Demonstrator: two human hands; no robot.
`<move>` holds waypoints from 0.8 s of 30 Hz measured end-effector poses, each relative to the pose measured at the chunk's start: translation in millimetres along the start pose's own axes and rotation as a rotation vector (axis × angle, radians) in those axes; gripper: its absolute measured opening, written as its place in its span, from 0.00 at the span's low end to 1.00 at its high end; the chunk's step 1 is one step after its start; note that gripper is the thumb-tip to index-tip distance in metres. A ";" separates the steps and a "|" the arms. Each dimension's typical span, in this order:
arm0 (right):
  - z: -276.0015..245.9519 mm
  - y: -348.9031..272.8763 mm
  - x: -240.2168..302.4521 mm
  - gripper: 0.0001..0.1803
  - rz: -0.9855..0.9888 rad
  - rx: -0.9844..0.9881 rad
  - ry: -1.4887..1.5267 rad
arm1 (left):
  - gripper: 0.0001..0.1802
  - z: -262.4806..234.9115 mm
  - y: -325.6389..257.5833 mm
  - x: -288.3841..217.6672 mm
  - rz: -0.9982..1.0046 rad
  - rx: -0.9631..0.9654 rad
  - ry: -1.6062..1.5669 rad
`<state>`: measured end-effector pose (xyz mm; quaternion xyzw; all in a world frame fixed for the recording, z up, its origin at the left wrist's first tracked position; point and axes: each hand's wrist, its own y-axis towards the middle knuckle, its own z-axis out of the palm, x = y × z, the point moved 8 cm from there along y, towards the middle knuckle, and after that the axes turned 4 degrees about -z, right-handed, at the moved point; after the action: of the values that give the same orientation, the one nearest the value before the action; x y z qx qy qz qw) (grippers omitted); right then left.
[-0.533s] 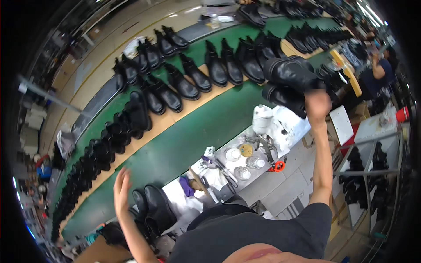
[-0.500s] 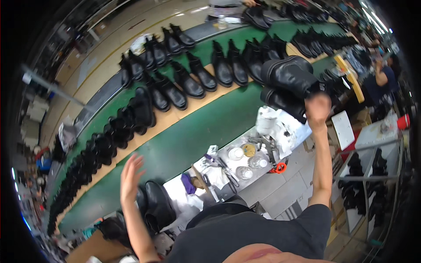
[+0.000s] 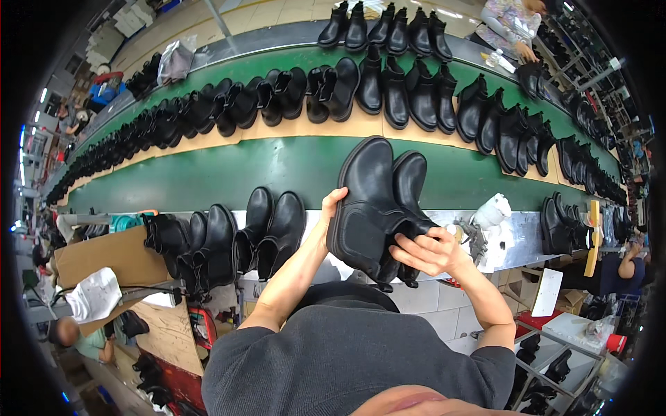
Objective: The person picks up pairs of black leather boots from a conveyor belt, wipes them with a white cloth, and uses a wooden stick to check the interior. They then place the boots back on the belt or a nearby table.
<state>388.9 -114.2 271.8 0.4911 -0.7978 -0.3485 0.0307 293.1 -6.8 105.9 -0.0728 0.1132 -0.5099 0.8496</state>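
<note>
A pair of black ankle boots is up in front of my chest, toes pointing away from me. My left hand (image 3: 331,211) grips the left boot (image 3: 365,208) at its sole edge; the thumb shows and the other fingers are mostly hidden behind it. Curled round the upper shafts near the openings is my right hand (image 3: 431,251), closest to the right boot (image 3: 411,182). The two boots lie side by side, partly overlapping. To the left of my left arm, another pair of black boots (image 3: 281,225) rests on the bench edge.
Beyond the boots runs a green conveyor (image 3: 277,163) with brown card (image 3: 274,132) and long rows of black boots. A white wrapped object (image 3: 492,210) sits on the bench at right. A cardboard box (image 3: 111,260) is at left. Across the line, a co-worker's hand (image 3: 525,52) is near a boot.
The view has swung left. The boots have come from the far right to my front. My left hand, open and empty before, now holds the left boot too.
</note>
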 end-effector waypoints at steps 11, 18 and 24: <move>225.6 -161.9 19.0 0.38 1.665 -0.745 2.039 | 0.44 -0.8 -31.9 -31.1 0.204 -0.075 -0.036; 232.5 -73.9 42.8 0.37 1.680 -0.903 2.467 | 0.45 -26.8 -32.0 -47.3 0.196 -0.165 0.294; 230.5 -52.5 46.9 0.35 1.550 -0.939 2.608 | 0.44 -11.1 -40.6 -48.9 0.233 -0.145 0.306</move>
<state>314.5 -45.1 53.2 0.1208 0.0978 -0.1884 -0.9697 233.5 17.2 110.7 -0.0417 0.2851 -0.4036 0.8684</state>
